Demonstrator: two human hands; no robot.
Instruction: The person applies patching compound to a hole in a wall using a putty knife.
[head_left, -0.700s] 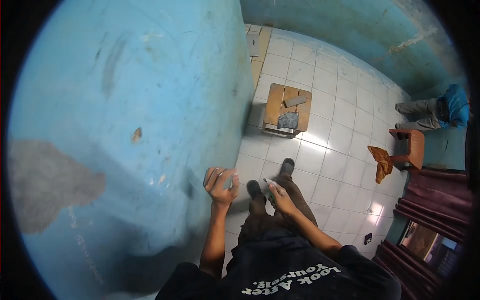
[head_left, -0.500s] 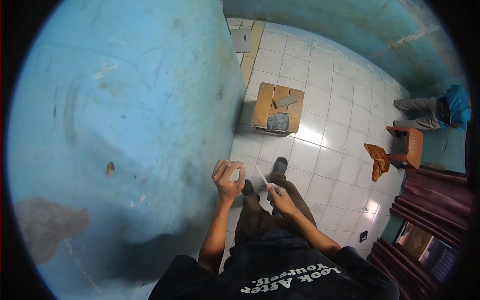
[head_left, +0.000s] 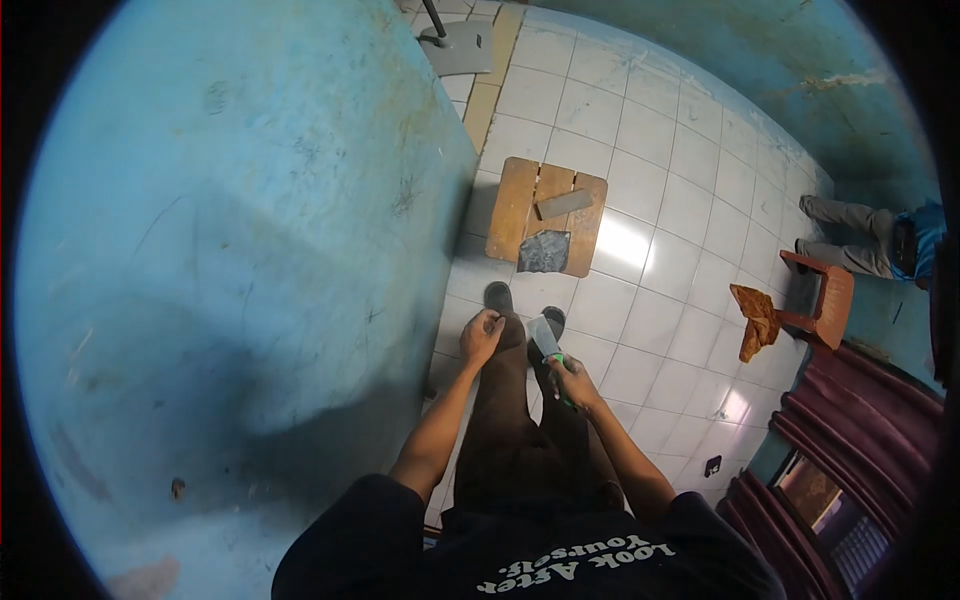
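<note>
My right hand (head_left: 573,382) grips the green handle of a scraper (head_left: 545,338), whose flat pale blade points up and left, above my legs. To its left, my left hand (head_left: 482,338) is closed, fingers curled in beside my thigh; whether anything small is between them is too small to tell. Beyond both hands stands a low wooden stool (head_left: 515,205). On the stool lie a grey rectangular block (head_left: 565,205) and a crumpled dark grey cloth or sheet (head_left: 545,252).
A scuffed blue wall (head_left: 250,250) rises close on my left. Over the white tiled floor (head_left: 620,290), an orange-brown cloth (head_left: 757,322) lies by a red-brown chair (head_left: 830,305). Another person (head_left: 860,235) stands near that chair. Maroon curtains (head_left: 850,430) hang at right.
My left hand has lowered and its fingers have drawn in. The scraper has turned, so its blade now shows broad side. The view has shifted, and my feet have changed position.
</note>
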